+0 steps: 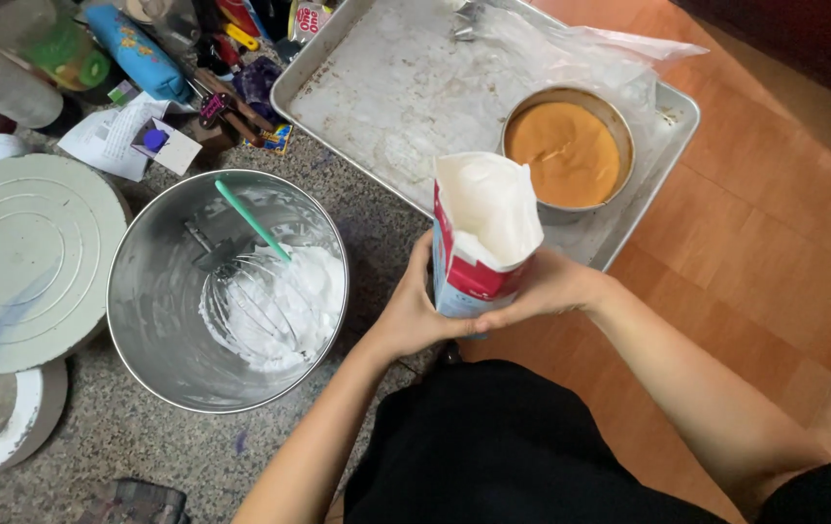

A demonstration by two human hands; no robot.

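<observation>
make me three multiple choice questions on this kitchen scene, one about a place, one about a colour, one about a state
1. Where does the round cake tin sit?
A. on the metal baking tray
B. inside the steel bowl
C. on the floor

2. What colour is the handle of the whisk?
A. red
B. green
C. black

3. In what state is the carton?
A. sealed and lying flat
B. crushed on the counter
C. open at the top, upright, held by both hands

Answers:
1. A, the tin with its brown cake rests at the tray's right end.
2. B, a light green handle leans from the steel bowl of white cream.
3. C, the left hand and right hand grip its sides and its top is spread open.
</observation>
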